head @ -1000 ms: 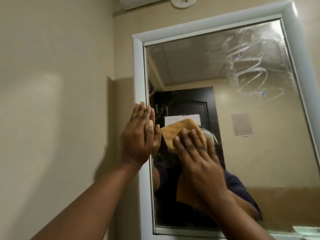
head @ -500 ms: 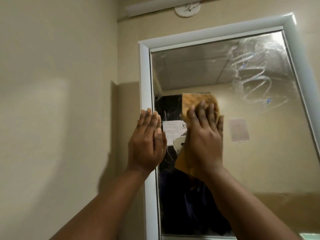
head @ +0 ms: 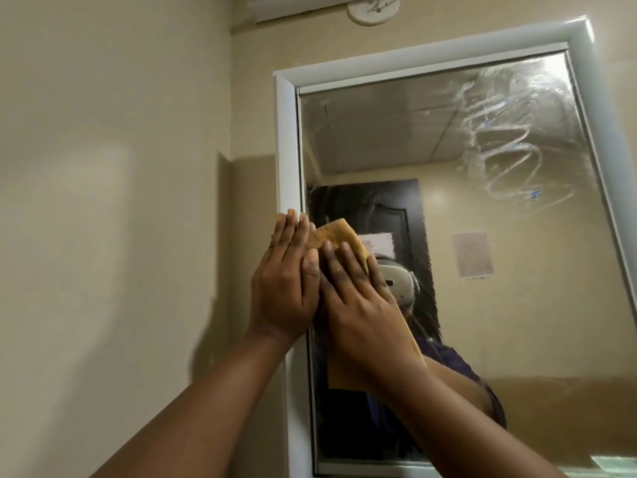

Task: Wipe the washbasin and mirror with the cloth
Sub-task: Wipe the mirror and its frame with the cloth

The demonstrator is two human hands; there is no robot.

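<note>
The plain beige painted wall (head: 113, 201) fills your left side, and on the far wall hangs the large rectangular mirror in its white frame (head: 286, 139), its glass carrying looping, smeary wipe streaks (head: 499, 153) in the upper right corner that I judge will need another pass. Your left hand (head: 286, 281) lies flat with straight fingers on the left frame edge, bracing, holding nothing. Your right hand (head: 358, 298) presses the orange-yellow wiping cloth (head: 331, 232) flat against the glass just right of that frame, fingers spread and straight over it, the cloth's top corner poking out above your fingertips and its lower edge hanging below your wrist. Half a second ago the cloth was higher and further right on the glass; it has now swept down and left until your two hands touch, so the left strip is being covered while the streaked corner remains undone. The washbasin is not in view. A pale paper sheet (head: 474, 255) and a white notice (head: 377, 244) show in reflection; no writing on either can be read.
</note>
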